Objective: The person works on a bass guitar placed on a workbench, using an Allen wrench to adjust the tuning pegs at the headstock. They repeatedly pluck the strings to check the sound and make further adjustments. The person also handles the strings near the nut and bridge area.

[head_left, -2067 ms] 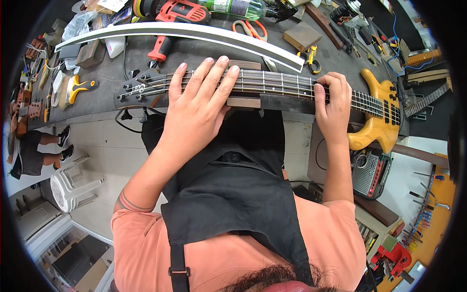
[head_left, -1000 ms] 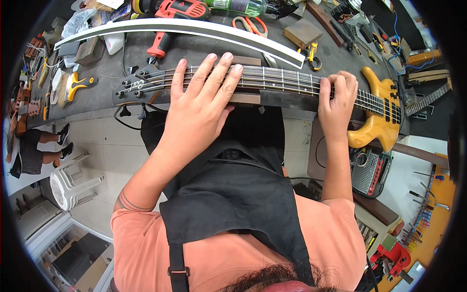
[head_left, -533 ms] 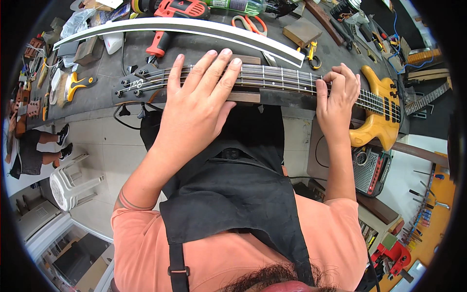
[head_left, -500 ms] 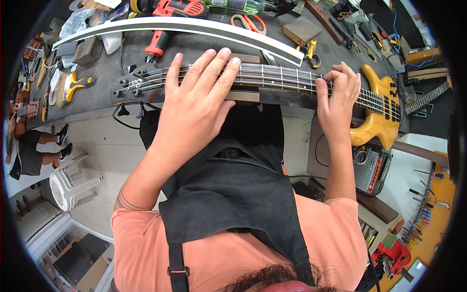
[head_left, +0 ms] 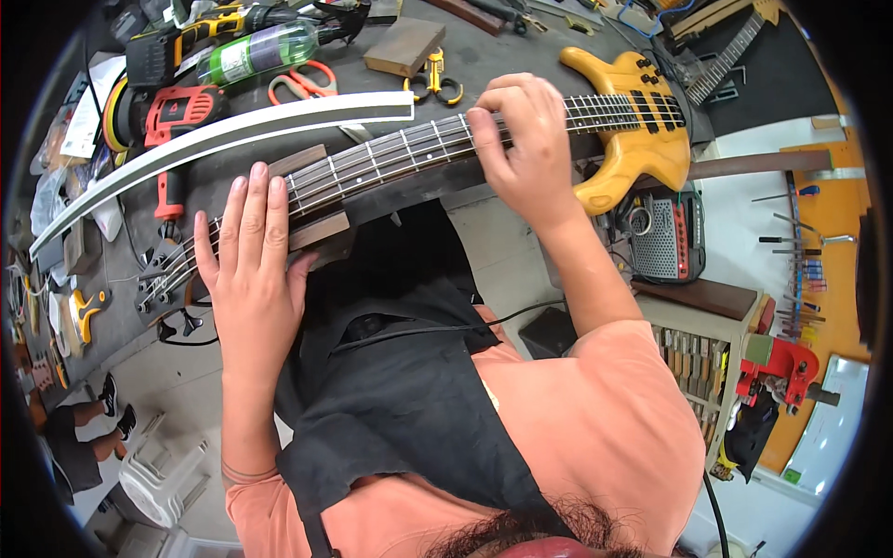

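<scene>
An electric bass guitar (head_left: 642, 158) with a natural wood body lies strings up across the dark workbench. Its neck (head_left: 391, 158) runs down to the headstock at the left. My left hand (head_left: 249, 246) rests flat over the strings near the headstock, fingers stretched out and thumb to the near side. Close to the body end of the neck, my right hand (head_left: 530, 139) is curled over the strings, its thumb on the near side of the bent fingers. The fingertips are partly hidden. Wooden pieces (head_left: 321, 231) show along the neck's edges beside my left hand.
A long white-edged curved strip (head_left: 233, 130) lies behind the neck. Beyond it are a red power tool (head_left: 186, 112), orange-handled scissors (head_left: 302, 84), a green bottle (head_left: 256, 56), yellow cutters (head_left: 434, 79) and a wood block (head_left: 405, 46). An amplifier (head_left: 668, 237) stands at the right.
The view has turned, so the bass now slants up to the right. My left hand has shifted slightly toward the headstock, its fingers closer together. My right hand stays near the body end.
</scene>
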A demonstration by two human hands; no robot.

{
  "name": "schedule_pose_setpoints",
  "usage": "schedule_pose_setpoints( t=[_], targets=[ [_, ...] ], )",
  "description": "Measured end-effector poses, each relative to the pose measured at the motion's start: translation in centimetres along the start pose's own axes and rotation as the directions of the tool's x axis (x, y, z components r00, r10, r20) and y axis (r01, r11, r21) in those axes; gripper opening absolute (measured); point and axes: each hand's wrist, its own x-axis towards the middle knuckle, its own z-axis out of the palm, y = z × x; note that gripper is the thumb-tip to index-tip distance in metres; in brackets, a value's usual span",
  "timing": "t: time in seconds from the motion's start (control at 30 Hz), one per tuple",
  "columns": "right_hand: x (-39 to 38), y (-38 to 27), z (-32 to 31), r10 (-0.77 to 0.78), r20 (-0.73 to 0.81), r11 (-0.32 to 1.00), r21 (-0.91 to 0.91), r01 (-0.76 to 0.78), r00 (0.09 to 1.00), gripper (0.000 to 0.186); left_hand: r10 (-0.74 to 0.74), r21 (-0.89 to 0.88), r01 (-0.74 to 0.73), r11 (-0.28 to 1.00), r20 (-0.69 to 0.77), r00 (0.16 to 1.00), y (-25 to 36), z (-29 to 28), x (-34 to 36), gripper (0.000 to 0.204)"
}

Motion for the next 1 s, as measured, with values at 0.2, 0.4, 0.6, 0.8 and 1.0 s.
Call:
schedule_pose_setpoints(
  t=[0.2, 0.4, 0.6, 0.8, 1.0],
  targets=[
    [-1.3, 0.8, 1.6, 0.111, 0.131, 0.993, -0.042, -0.106, 0.985, 0.018, -0.013, 0.048, 0.012, 0.999, 0.025, 1.000, 0.3, 0.2, 0.0, 0.090],
    [0.3, 0.4, -0.3, 0.229, 0.146, 0.937, 0.235, -0.259, 0.962, 0.022, -0.017, 0.027, 0.017, 0.999, 0.004, 1.000, 0.3, 0.4, -0.2, 0.093],
    [-0.1, 0.2, -0.1, -0.086, 0.114, 0.975, -0.195, 0.107, 0.990, 0.031, -0.043, 0.008, 0.043, 0.999, 0.039, 0.998, 0.4, -0.2, 0.2, 0.091],
    [-0.5, 1.0, -1.2, 0.129, 0.199, 0.959, 0.223, -0.173, 0.971, 0.027, -0.020, -0.009, 0.020, 1.000, -0.022, 1.000, 0.4, -0.9, 0.7, 0.091],
    [-0.9, 0.8, -0.5, 0.047, 0.068, 0.990, 0.132, -0.056, 0.997, 0.019, 0.011, -0.015, -0.012, 1.000, -0.048, 0.999, 0.3, -1.2, 0.4, 0.089]
  ],
)
